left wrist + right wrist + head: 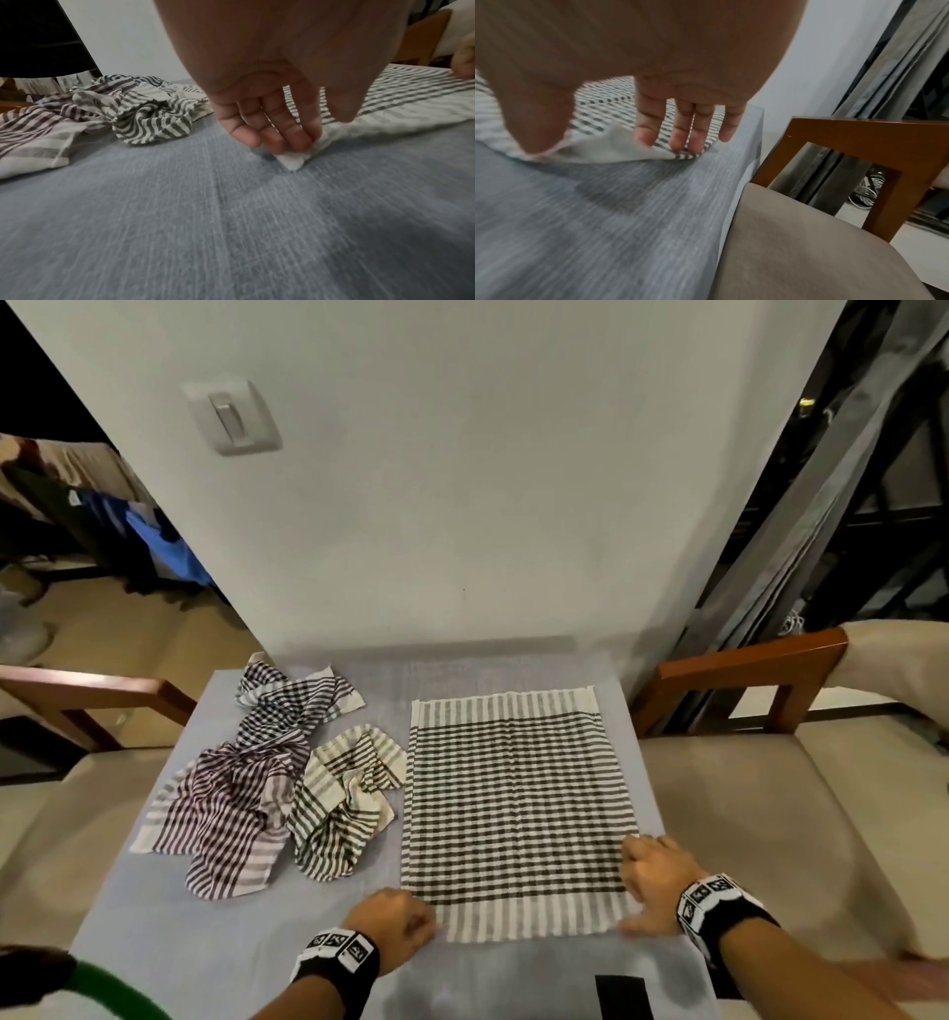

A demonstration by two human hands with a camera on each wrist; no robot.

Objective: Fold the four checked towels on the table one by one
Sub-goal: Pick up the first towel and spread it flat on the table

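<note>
Grey cloth covers the table [154, 906], pushed up to a white wall, and it gives me a flat bed for folding. My left hand [393, 928] pinches the near left corner of the flat towel [516, 809], fingertips [295, 142] pressing the white hem onto the cloth so I can get under it. My right hand [655, 880] has the near right corner, thumb under the lifted edge and fingers [680, 140] lying fairly straight on top. Holding both near corners lets me carry that edge away from me to meet the far one, I judge, for the first fold. That towel is spread square on the right half of the table. Just to its left three crumpled towels [267, 778] wait in a heap, out of the way, none folded yet
</note>
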